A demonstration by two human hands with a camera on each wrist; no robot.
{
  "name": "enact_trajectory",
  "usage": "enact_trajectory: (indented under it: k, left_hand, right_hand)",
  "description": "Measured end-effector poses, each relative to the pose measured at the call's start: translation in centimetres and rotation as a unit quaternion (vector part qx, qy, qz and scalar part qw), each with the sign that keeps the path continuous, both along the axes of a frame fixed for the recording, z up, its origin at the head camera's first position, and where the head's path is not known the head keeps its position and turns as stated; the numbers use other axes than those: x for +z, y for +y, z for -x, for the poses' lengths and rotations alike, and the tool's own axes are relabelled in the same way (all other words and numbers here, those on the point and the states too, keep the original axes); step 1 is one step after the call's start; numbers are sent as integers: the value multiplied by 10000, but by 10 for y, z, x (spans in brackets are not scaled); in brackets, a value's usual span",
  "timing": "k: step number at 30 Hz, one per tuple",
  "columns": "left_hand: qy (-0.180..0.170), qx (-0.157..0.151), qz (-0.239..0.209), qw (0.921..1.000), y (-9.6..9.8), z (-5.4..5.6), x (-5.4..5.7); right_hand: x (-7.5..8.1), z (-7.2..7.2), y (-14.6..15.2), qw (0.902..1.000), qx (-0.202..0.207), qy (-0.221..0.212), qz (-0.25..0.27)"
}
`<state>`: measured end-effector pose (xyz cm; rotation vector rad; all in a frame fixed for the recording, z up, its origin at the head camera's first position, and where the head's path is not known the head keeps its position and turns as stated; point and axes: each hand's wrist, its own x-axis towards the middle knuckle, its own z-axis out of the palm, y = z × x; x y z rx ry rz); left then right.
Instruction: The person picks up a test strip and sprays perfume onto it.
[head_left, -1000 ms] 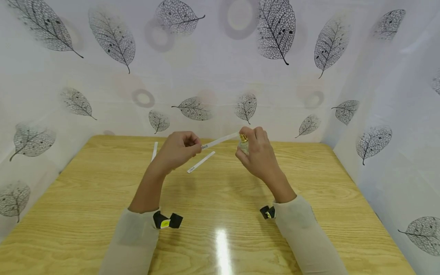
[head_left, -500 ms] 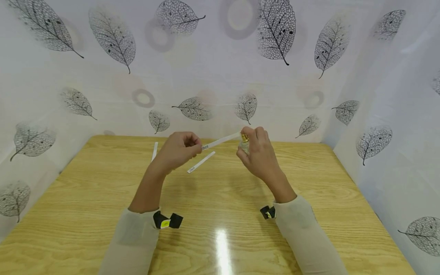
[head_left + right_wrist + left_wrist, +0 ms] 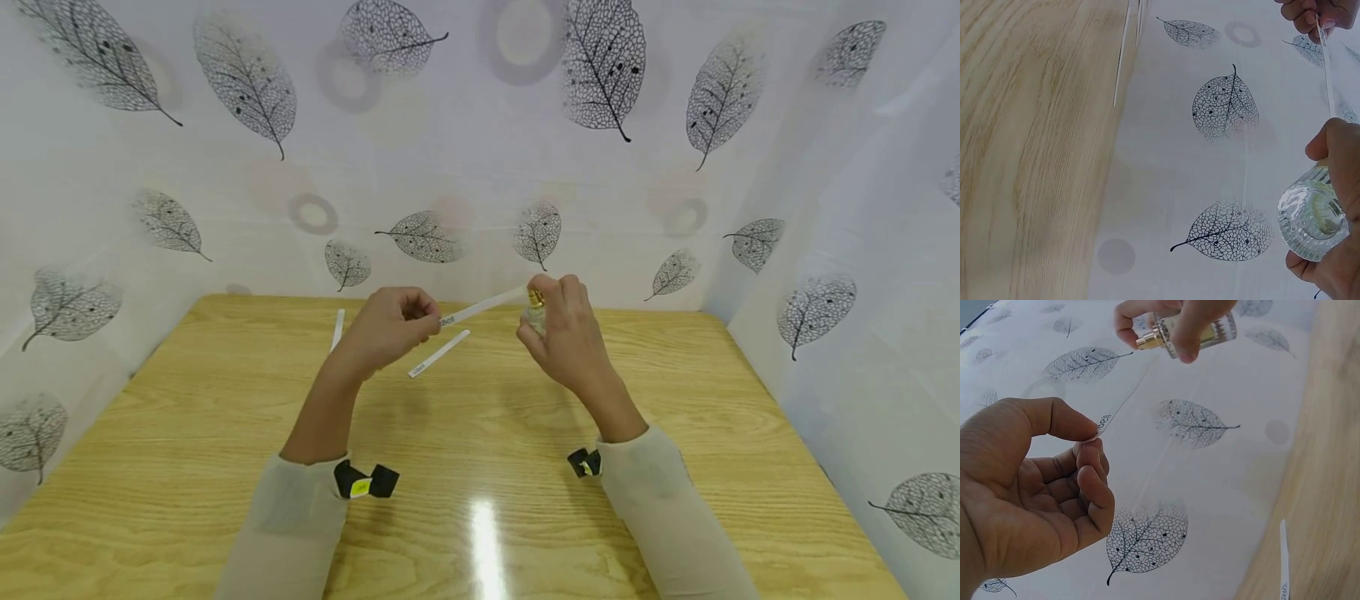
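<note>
My left hand (image 3: 390, 329) pinches the printed end of a white paper test strip (image 3: 483, 307) between thumb and forefinger. The strip slants up to the right, its far tip right at the neck of a perfume bottle (image 3: 536, 315). My right hand (image 3: 564, 333) grips that bottle, with a finger on top of its gold sprayer (image 3: 1150, 340). Ribbed clear glass shows at the bottle's base (image 3: 1314, 215) in the right wrist view. Both hands are raised above the table.
A second paper strip (image 3: 438, 354) lies on the wooden table (image 3: 480, 450) below the held one. Another strip (image 3: 337, 329) lies partly behind the left hand. A leaf-print curtain (image 3: 465, 167) closes off the back and sides.
The right hand and the perfume bottle have shifted very slightly to the right. The left hand and its strip have stayed almost still.
</note>
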<state>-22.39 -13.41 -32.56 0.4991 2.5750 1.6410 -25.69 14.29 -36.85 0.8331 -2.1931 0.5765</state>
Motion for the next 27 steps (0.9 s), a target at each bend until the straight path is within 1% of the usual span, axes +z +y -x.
enact_trajectory:
  k: [11,19,27]
  left_hand:
    - [-81,6,47,10000,0,-2,2]
    - [-135,-20,-4,9999,1,-2,2]
    - [-139,-9,-13,9999,1,-1,0]
  right_hand:
    - [0,-1,0,9999,-69,-53,-102]
    - [1,-1,0,9999,-86,-56,-119]
    - [0,0,0,9996,-124,-216,-114]
